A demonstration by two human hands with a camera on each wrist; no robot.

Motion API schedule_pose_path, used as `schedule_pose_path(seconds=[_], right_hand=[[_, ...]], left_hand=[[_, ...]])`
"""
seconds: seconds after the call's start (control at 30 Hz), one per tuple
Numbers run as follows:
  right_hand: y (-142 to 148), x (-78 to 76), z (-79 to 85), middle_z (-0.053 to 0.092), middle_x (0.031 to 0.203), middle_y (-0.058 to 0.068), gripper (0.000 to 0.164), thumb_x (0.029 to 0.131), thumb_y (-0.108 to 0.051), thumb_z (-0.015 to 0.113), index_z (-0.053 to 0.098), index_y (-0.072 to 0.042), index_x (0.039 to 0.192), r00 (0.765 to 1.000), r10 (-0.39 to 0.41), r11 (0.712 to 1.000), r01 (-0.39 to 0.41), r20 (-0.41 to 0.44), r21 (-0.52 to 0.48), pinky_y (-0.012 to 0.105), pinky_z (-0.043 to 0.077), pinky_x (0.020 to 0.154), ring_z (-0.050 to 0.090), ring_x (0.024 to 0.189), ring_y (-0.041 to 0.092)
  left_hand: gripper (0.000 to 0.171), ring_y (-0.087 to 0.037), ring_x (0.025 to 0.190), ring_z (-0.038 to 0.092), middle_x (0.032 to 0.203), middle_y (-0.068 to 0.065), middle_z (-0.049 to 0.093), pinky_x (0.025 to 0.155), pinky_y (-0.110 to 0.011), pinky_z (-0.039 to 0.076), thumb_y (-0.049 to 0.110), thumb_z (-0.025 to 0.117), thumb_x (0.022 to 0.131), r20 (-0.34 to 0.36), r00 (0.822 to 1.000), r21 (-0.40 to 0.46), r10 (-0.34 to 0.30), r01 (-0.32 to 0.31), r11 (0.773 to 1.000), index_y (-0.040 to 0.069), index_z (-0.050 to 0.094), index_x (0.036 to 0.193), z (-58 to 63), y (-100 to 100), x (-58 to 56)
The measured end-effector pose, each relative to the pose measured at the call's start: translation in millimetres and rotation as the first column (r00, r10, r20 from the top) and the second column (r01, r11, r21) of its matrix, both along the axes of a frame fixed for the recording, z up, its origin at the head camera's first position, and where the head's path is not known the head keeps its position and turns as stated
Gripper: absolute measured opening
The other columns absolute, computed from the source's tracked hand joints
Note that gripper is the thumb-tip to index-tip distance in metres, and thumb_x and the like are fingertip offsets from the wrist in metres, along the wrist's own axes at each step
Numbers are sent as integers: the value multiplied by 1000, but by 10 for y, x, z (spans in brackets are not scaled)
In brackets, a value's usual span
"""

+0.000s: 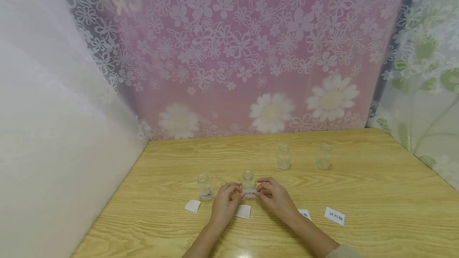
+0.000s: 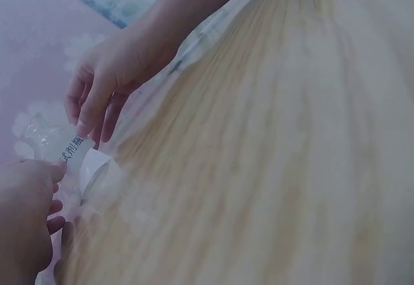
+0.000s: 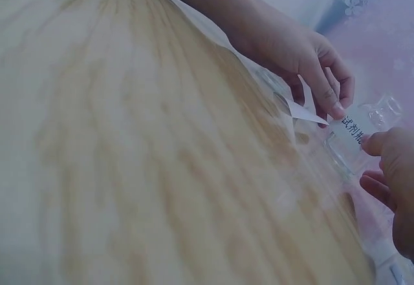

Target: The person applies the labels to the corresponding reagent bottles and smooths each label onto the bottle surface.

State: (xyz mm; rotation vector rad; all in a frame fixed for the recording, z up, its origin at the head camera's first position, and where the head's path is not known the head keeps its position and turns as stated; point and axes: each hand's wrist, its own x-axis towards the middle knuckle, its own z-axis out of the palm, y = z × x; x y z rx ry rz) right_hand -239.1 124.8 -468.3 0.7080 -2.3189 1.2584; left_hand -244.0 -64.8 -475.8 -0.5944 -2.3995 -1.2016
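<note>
A small clear glass jar [image 1: 248, 178] stands upright on the table between my two hands. Across its lower front lies a white label [image 1: 249, 193] with black printed characters. My left hand [image 1: 226, 202] pinches the label's left end, thumb in front and fingers round the jar's side. At the other end, my right hand [image 1: 274, 198] pinches it the same way. Both thumbs show on the label [image 3: 351, 130] in the right wrist view, beside the jar's glass [image 3: 386, 110]. Near my left hand, a blank white paper piece [image 1: 243, 212] lies on the table.
To the left stands another glass jar [image 1: 204, 188] bearing a similar label, with a white paper square [image 1: 192, 206] before it. Two plain jars, one nearer [image 1: 283, 157] and one farther right [image 1: 324, 157], stand behind. Printed labels [image 1: 335, 215] lie at right, one partly behind my right forearm.
</note>
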Motion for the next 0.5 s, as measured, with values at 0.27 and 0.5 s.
schedule_pose_path(seconds=[0.27,0.5], right_hand=[[-14,-14,-23,59,104,14,12,77,2,71,62,-5,81,1000,-11,1000,11,-15,-6,21,51,69,63,82,26],[-42,-34,-24,61,98,10,13,77,4,70,62,-1,85,998,-39,999,39,-41,-1,19,51,68,63,81,22]], left_hand=[[6,-23,102,56,109,-1,63,79,-39,48,19,67,84,-9,1000,-23,13,-13,1000,15,63,83,8,18,-11],[5,-24,94,62,108,-5,64,75,-35,51,16,65,86,16,999,44,-39,38,998,11,62,86,-18,32,-37]])
